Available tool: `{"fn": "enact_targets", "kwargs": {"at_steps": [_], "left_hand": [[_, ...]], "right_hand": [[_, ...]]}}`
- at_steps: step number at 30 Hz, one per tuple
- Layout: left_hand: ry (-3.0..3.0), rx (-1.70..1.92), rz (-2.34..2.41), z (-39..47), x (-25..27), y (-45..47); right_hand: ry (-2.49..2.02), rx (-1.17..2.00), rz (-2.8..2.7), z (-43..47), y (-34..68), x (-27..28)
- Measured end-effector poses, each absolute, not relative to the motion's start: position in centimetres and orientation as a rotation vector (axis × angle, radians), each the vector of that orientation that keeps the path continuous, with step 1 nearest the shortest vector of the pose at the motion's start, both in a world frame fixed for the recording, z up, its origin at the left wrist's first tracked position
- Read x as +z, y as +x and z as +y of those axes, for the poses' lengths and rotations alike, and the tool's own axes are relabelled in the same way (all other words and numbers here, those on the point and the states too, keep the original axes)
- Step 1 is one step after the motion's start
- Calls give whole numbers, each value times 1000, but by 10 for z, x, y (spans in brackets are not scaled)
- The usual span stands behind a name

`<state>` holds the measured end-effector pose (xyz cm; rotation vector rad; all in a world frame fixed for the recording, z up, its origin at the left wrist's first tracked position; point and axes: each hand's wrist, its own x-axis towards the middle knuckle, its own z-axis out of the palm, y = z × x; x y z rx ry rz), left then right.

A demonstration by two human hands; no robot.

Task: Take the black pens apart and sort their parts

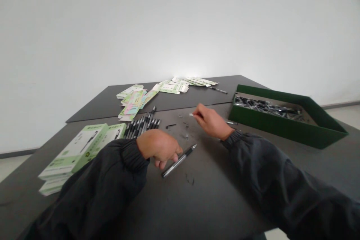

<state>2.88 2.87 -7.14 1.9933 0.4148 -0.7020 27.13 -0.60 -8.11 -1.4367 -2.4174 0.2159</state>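
My left hand [161,147] is curled, its fingertips on the barrel of a clear pen [179,162] with a black grip. The pen slants over the table, point up and to the right. My right hand [211,120] pinches a small white piece [191,114] between thumb and fingertips; its kind is too small to tell. On the table between the hands are tiny clear and dark bits and a short black part [171,125]. Past my left hand lies a row of black-gripped pens [140,125].
A green box [281,126] with many loose pens stands on the right. Printed green-and-white cartons [75,148] are stacked at left. Flattened cartons [135,102] and more white-green ones [174,86] lie farther back, beside a lone pen [218,90]. A pale wall rises behind the dark table [213,198].
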Motion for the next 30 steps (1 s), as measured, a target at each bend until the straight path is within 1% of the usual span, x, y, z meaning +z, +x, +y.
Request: {"fn": "enact_targets", "kwargs": {"at_steps": [3, 7, 12, 17, 23, 30], "left_hand": [[1937, -763, 503, 26, -68, 30], [1844, -769, 584, 22, -66, 33], [1764, -754, 561, 22, -74, 33], [1848, -710, 562, 18, -69, 29], [1794, -751, 522, 20, -75, 33], [1709, -790, 595, 20, -79, 38]], "right_hand": [[-1400, 270, -2474, -7, 269, -86], [-1402, 261, -2469, -8, 271, -88], [-1432, 210, -2411, -5, 270, -84], [-1399, 261, -2501, -7, 268, -87], [-1406, 212, -2432, -5, 269, -79], [-1423, 219, -2535, -8, 265, -82]]}}
